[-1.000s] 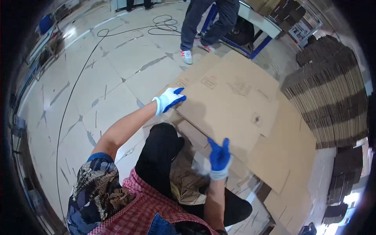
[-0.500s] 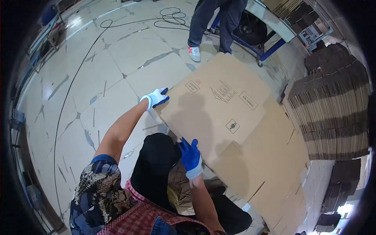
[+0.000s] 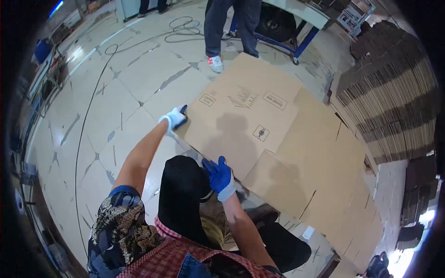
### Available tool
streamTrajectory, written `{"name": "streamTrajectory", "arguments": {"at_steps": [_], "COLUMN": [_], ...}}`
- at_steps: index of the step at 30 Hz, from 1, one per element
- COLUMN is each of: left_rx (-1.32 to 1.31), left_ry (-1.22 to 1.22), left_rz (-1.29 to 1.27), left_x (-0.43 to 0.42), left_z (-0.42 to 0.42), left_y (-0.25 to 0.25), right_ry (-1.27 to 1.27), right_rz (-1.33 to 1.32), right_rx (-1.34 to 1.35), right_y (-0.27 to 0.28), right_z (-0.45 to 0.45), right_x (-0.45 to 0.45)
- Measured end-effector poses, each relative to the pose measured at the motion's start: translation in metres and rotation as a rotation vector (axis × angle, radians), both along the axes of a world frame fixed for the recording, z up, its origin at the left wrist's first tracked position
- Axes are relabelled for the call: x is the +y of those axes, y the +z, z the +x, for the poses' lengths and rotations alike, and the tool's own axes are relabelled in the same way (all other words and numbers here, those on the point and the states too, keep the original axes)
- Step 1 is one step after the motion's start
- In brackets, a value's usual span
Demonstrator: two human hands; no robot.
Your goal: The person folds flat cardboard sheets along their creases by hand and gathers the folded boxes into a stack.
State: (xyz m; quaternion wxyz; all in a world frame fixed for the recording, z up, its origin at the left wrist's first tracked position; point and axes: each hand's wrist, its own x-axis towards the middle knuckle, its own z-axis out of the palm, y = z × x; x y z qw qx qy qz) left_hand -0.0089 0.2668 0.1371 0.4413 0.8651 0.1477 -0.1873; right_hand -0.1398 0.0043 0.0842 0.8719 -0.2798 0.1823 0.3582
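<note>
A flattened cardboard box (image 3: 236, 125) with printed labels lies before me, overlapping plain cardboard (image 3: 320, 157) on its right. Both my hands wear white gloves with blue coating. My left hand (image 3: 175, 118) is closed around the printed box's left corner, its fingertips partly hidden. At the near edge, my right hand (image 3: 219, 178) has its blue side up and fingers apart, close to or touching the cardboard; the exact contact is unclear.
A person in dark trousers (image 3: 249, 28) stands beyond the cardboard, near a blue-framed wheeled table (image 3: 306, 16). Tall stacks of flattened cardboard (image 3: 389, 95) rise on the right. A black cable (image 3: 85, 120) runs over the tiled floor at left.
The view has shifted, so the cardboard and standing person appear farther left and higher. My left hand keeps its hold on the corner; my right hand stays at the near edge.
</note>
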Motion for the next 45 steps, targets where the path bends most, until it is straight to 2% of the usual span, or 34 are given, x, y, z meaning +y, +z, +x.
{"name": "streamTrajectory", "arguments": {"at_steps": [2, 3, 4, 5, 6, 7, 8, 9, 10, 12, 13, 14, 15, 16, 18, 21, 24, 25, 28, 30, 32, 34, 36, 38, 39, 41, 45], "left_rx": [-0.477, -0.582, -0.838, -0.891, -0.918, -0.861, -0.793, -0.806, -0.760, -0.653, -0.652, -0.673, -0.692, -0.712, -0.710, -0.740, -0.667, -0.658, -0.659, -0.645, -0.667, -0.661, -0.668, -0.648, -0.651, -0.637, -0.656], "left_ry": [-0.025, -0.169, -0.449, -0.687, -0.890, -1.003, -1.111, -1.110, -1.154, -1.239, -1.242, -1.227, -1.215, -1.205, -1.207, -1.173, -1.163, -1.184, -1.149, -1.140, -1.070, -1.014, -0.917, -0.927, -0.934, -0.934, -0.941], "left_rz": [0.851, 0.686, 0.466, 0.274, 0.264, 0.353, 0.435, 0.440, 0.510, 0.646, 0.644, 0.645, 0.656, 0.669, 0.673, 0.660, 0.658, 0.646, 0.624, 0.623, 0.565, 0.501, 0.458, 0.467, 0.489, 0.499, 0.466], "left_x": [-0.029, -0.055, -0.076, -0.105, -0.131, -0.153, -0.165, -0.169, -0.176, -0.190, -0.194, -0.194, -0.191, -0.187, -0.184, -0.186, -0.187, -0.187, -0.183, -0.185, -0.183, -0.183, -0.181, -0.181, -0.183, -0.185, -0.188], "left_z": [0.007, -0.001, -0.007, -0.021, -0.037, -0.057, -0.071, -0.074, -0.076, -0.076, -0.078, -0.079, -0.079, -0.078, -0.076, -0.077, -0.075, -0.075, -0.073, -0.077, -0.079, -0.077, -0.078, -0.076, -0.075, -0.081, -0.084], "left_y": [0.002, 0.032, 0.044, 0.064, 0.068, 0.069, 0.068, 0.066, 0.059, 0.044, 0.040, 0.038, 0.038, 0.039, 0.042, 0.043, 0.042, 0.042, 0.038, 0.040, 0.039, 0.032, 0.024, 0.023, 0.023, 0.021, 0.020], "right_ry": [0.018, 0.041, 0.062, 0.096, 0.130, 0.122, 0.118, -0.041, -0.201, -0.454, -0.692, -0.845, -0.989, -0.493, -1.318, -1.237, -0.988, -0.979, -1.054, -0.962, -0.867, -0.599, -0.152, 0.230, 0.258, 0.799, 1.050], "right_rz": [-0.007, -0.063, -0.119, -0.244, -0.374, -0.176, 0.018, -0.003, -0.030, 0.338, -0.525, -0.386, -0.234, 0.305, -0.692, -0.594, -0.210, -0.270, -0.607, -1.118, -1.302, -1.861, -1.954, -2.317, -2.310, -2.418, -2.393], "right_rx": [-0.036, 0.042, 0.128, 0.069, 0.014, 0.040, 0.072, -0.122, -0.312, -0.352, -0.546, -0.360, -0.169, -0.664, 0.309, 0.369, -0.544, -0.560, -0.601, -0.405, -0.571, -0.846, -1.117, -1.242, -1.244, -1.070, -1.046], "right_y": [-0.003, -0.002, -0.002, 0.019, 0.040, 0.003, -0.007, -0.013, 0.018, 0.018, 0.010, 0.014, 0.060, 0.026, 0.058, 0.058, 0.033, 0.052, 0.099, 0.173, 0.178, 0.170, 0.175, 0.139, 0.129, 0.121, 0.096], "right_z": [0.016, 0.014, 0.010, 0.001, -0.013, -0.023, -0.035, -0.067, -0.099, -0.123, -0.130, -0.137, -0.135, -0.147, -0.136, -0.124, -0.124, -0.129, -0.140, -0.140, -0.131, -0.116, -0.099, -0.071, -0.063, -0.052, -0.043], "right_x": [0.018, 0.017, 0.013, 0.001, -0.018, -0.046, -0.070, -0.104, -0.134, -0.199, -0.216, -0.256, -0.282, -0.348, -0.367, -0.423, -0.456, -0.447, -0.426, -0.359, -0.316, -0.266, -0.210, -0.176, -0.163, -0.139, -0.133]}}
